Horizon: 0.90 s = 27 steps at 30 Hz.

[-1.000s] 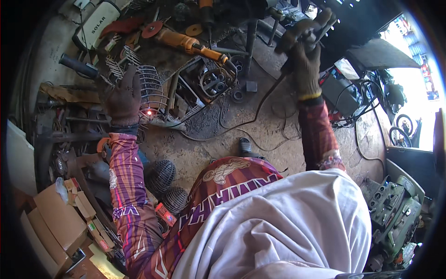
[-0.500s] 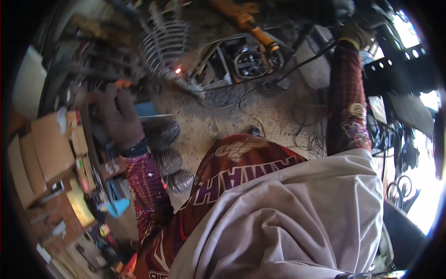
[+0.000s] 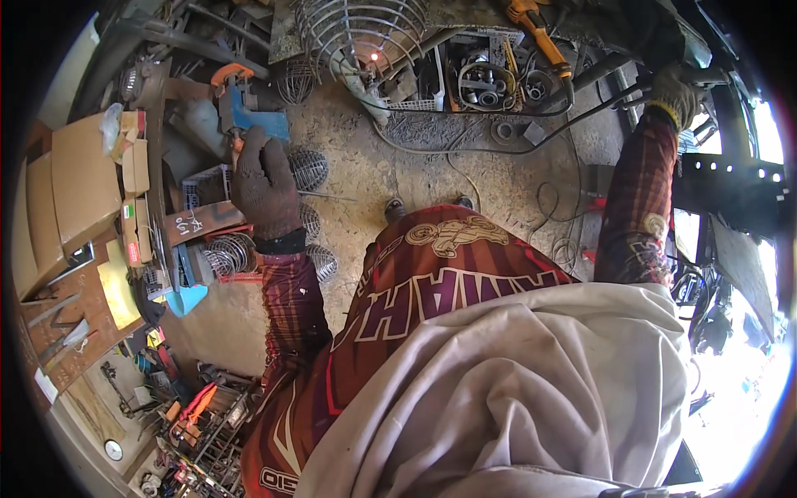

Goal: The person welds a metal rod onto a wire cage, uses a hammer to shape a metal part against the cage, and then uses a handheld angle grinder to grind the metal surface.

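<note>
1. Head view, left hand: the gloved left hand [image 3: 267, 187] is positioned over the left part of the floor [image 3: 490, 184], back of the glove upward. Its fingers are bent, with a gap showing between two of them; whether the tips are clamped on anything cannot be told.
2. The blue tool [image 3: 249, 114], fitted with an orange handle [image 3: 232, 75], is located just beyond the left fingertips, at the left edge of the open floor.
3. Right hand: the gloved right hand [image 3: 674, 95] is extended at the upper right. A dark cable [image 3: 498, 153] runs across the floor toward it; the fingers appear curled, but their grip cannot be told in the shadow.
4. Upper edge of floor: a large wire cage [image 3: 362, 31] bears a glowing red spot [image 3: 374, 57] at its lower rim. An orange power tool [image 3: 541, 43] lies to its right.
5. Left edge of floor: smaller wire cages [image 3: 309, 170] stand beside the left hand.
6. Brown worktop [image 3: 70, 365]: a yellow sheet [image 3: 119, 290] lies near its right edge.
</note>
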{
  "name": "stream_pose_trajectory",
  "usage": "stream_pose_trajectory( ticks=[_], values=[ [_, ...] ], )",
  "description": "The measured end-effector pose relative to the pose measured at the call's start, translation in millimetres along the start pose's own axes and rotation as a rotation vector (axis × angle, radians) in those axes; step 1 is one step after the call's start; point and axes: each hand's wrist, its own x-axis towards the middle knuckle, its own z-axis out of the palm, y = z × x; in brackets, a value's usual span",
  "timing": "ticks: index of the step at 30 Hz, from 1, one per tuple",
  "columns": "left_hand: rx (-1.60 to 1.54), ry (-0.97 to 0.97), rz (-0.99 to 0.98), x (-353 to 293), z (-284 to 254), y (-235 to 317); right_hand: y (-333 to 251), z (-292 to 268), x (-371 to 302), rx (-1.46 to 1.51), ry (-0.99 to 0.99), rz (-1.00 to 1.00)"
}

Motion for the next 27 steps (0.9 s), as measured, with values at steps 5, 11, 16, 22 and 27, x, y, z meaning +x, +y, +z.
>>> stream_pose_trajectory(
  ticks=[5, 11, 16, 22, 27],
  values=[
    [-0.187, 0.061, -0.112, -10, 0, 4, -24, -53, -164, 0.364, -0.396, -0.401],
    [-0.572, 0.053, -0.248, -9, 29, 35, -55, -133, -358, 0.949, -1.563, -0.787],
    [-0.581, 0.004, -0.351, -3, 29, 50, -61, -139, -369, 0.832, -1.750, -0.971],
    [-1.011, 0.306, -0.690, 2, 38, 68, -60, -144, -369, 0.802, -1.854, -0.771],
    [-1.219, 0.165, -0.629, 5, 21, -2, -49, -125, -379, 0.790, -1.890, -0.940]
  ],
)
